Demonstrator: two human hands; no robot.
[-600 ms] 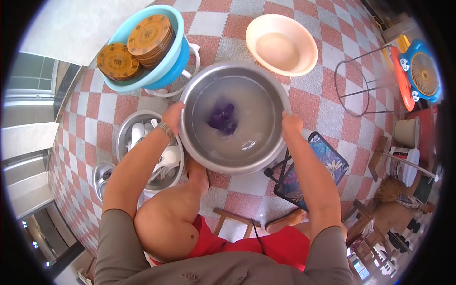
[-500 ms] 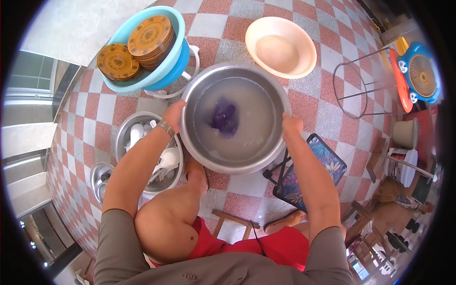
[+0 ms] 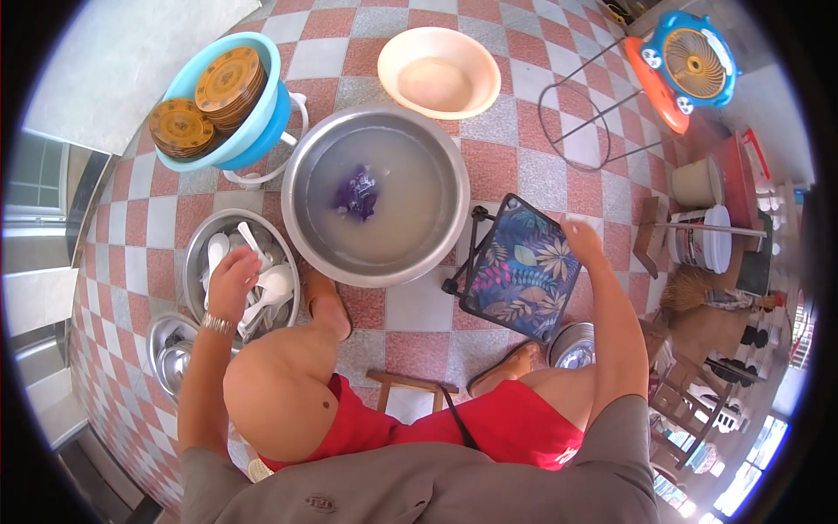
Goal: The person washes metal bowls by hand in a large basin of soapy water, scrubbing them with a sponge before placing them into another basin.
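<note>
A steel basin (image 3: 410,227) holds cloudy water with a crumpled purple item (image 3: 356,192) in it. My left hand (image 3: 236,275) is open above a smaller steel basin (image 3: 291,255) of white spoons and other utensils (image 3: 275,284), its fingers slightly curled and apart. My right hand (image 3: 583,243) has its fingers on the upper right corner of a folding stool (image 3: 515,275) with a leafy patterned top and black frame, beside the large basin. At the left, a steel bowl (image 3: 175,362) stands next to the utensils.
A blue tub of stacked brown plates (image 3: 227,79) sits upper left, a cream plastic basin (image 3: 436,74) behind the water. At right are a wire stand (image 3: 594,118), a blue fan (image 3: 694,65), buckets (image 3: 703,240), a broom and wooden furniture. Steel dishes (image 3: 572,348) lie under the stool.
Both hands have left the large basin's rim: my left moved down-left over the utensils, my right rightward to the stool, which has shifted slightly. The whole view has shifted too.
</note>
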